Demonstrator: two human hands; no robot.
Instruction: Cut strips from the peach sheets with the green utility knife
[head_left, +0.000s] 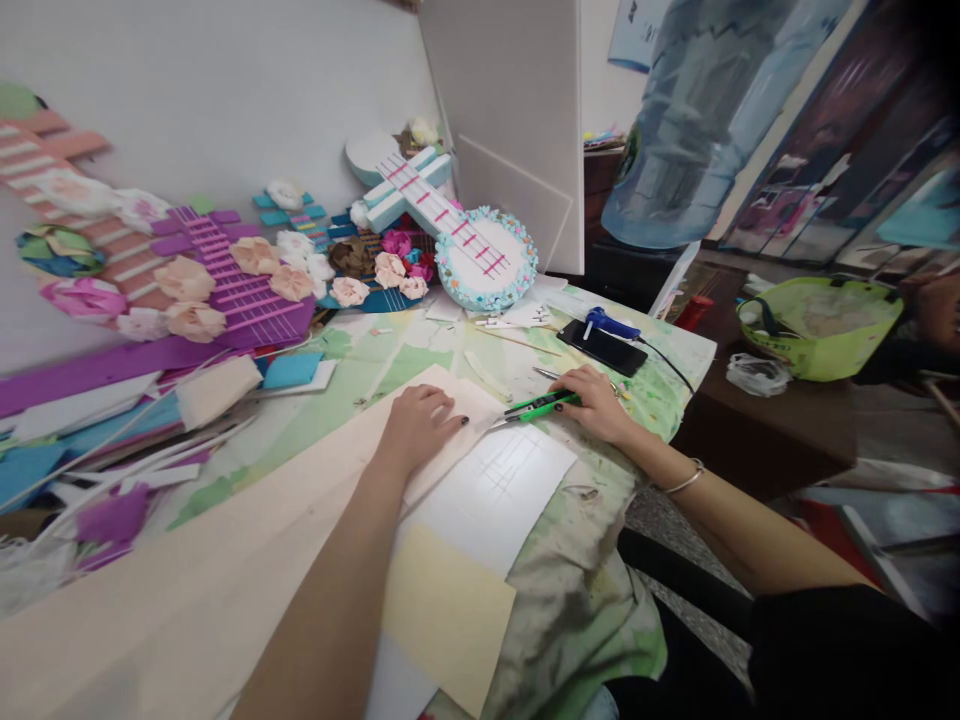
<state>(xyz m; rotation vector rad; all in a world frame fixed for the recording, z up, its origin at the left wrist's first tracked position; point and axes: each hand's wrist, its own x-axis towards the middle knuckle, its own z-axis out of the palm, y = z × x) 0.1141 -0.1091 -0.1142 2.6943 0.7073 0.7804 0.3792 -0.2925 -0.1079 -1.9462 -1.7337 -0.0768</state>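
My left hand (420, 420) lies palm down on a long cream foam sheet (225, 560), fingers curled and pressing its far end. My right hand (596, 400) is closed round a green utility knife (534, 407), whose blade tip points left toward the sheet's edge near my left fingertips. A white sheet with ruled lines (499, 490) and a yellow sheet (446, 610) lie beneath, on a green patterned table cover (585, 590).
A black phone (602, 348) and a blue glue gun (611, 324) lie beyond my right hand. Craft guitars with paper flowers (480, 255) (225, 290) crowd the back and left. White foam boards (517, 120), a water bottle (705, 120) and a green basket (821, 325) stand behind and to the right.
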